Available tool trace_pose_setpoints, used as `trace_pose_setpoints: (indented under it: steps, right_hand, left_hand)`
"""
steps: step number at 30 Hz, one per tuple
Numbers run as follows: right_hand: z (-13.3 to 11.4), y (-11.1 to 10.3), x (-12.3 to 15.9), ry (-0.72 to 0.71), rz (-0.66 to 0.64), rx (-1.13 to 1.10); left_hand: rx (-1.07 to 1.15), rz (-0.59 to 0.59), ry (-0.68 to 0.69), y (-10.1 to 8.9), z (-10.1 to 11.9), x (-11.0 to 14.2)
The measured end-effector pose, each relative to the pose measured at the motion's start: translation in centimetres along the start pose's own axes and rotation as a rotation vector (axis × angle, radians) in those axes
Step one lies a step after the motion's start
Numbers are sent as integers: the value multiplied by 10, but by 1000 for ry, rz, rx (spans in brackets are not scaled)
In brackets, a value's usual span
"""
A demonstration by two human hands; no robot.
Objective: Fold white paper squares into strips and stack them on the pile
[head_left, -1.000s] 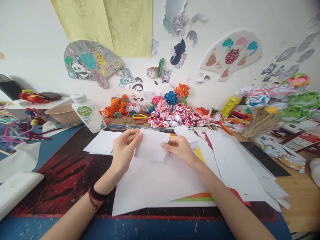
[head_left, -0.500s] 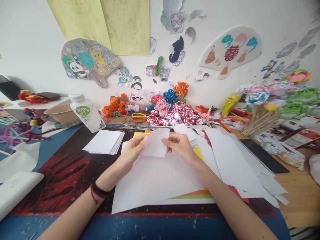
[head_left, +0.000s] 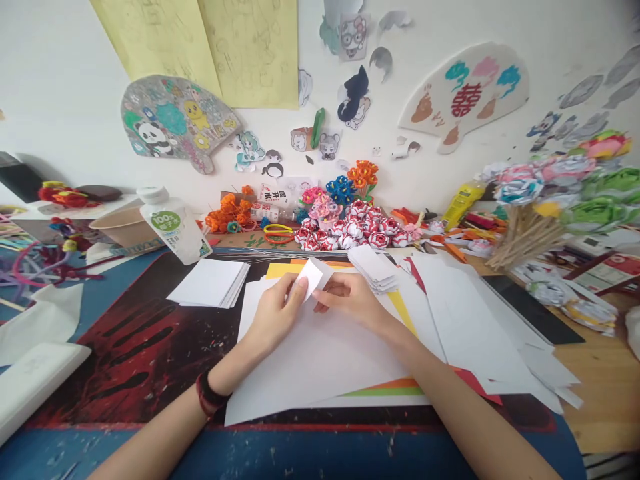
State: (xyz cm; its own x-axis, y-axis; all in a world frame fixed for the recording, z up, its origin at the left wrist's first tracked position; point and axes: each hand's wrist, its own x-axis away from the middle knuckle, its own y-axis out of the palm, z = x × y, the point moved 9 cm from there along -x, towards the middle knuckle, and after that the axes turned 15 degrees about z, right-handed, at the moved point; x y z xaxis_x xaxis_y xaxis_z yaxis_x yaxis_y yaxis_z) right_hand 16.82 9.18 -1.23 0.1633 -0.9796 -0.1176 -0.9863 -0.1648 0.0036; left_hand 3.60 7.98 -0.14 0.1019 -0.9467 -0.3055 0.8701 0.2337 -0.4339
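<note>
A small white piece of paper (head_left: 317,275), bent over into a fold, is held up above the big sheets. My left hand (head_left: 277,310) pinches it between thumb and fingers on its left side. My right hand (head_left: 353,300) has its fingers closed at the paper's right lower edge. Beneath both hands lies a large white sheet (head_left: 320,360) on top of coloured sheets. To the left is a stack of white square papers (head_left: 207,283). Behind my right hand sits a pile of smaller folded white papers (head_left: 374,267).
A white bottle (head_left: 173,227) stands at the back left beside a paper bowl (head_left: 125,227). Yellow-handled scissors (head_left: 278,233) and red-and-white paper flowers (head_left: 370,230) line the back. More white sheets (head_left: 470,320) lie at right, near a bunch of sticks (head_left: 520,237). A white case (head_left: 40,383) lies left.
The small paper, flatter and wider before, is now folded over and narrower. My hands have shifted slightly closer together, my right hand moving left and a little lower.
</note>
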Motion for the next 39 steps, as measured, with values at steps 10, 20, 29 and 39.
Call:
trace_pose_setpoints:
  steps: [10, 20, 29, 39]
  right_hand:
    - [-3, -15, -5, -66, 125, 113]
    - [-11, -27, -6, -130, 205, 127]
    - [-12, -23, -7, -84, 147, 8]
    - [-6, -25, -8, -19, 158, -51]
  left_hand:
    - [35, -122, 2, 7, 12, 5]
    - [355, -355, -271, 25, -4, 13]
    - [434, -402, -279, 27, 1, 17]
    - [380, -331, -231, 23, -2, 11]
